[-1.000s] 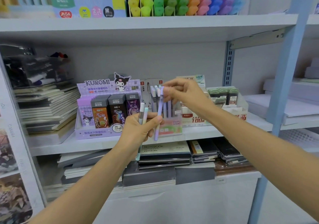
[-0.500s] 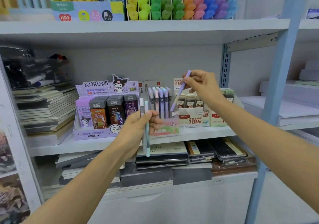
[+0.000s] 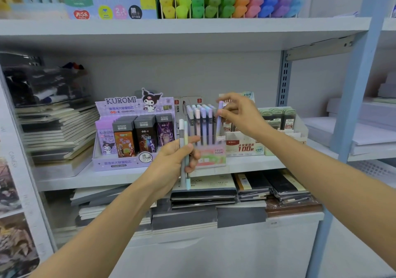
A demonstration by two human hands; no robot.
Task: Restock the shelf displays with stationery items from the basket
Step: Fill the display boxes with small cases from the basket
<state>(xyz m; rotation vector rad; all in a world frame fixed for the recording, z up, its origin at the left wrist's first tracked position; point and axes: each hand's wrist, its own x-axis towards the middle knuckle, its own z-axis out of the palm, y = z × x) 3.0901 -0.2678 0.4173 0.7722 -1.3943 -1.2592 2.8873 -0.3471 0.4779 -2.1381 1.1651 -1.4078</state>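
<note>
We're pinching lilac pen (image 3: 218, 125) near top w/ right hand (image 3: 241, 114), at pen box (image 3: 211, 157) right end; left hand (image 3: 171, 164) gripping two pens (image 3: 182, 135) mid-barrel. Light, stiff, prob. slick: upper-barrel hold suiting.

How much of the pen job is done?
Done: the box already holds a row of pens. In hand: the right hand pinches a purple pen at the box's right end. Left: two pens in the left hand. The basket is out of view.
</note>
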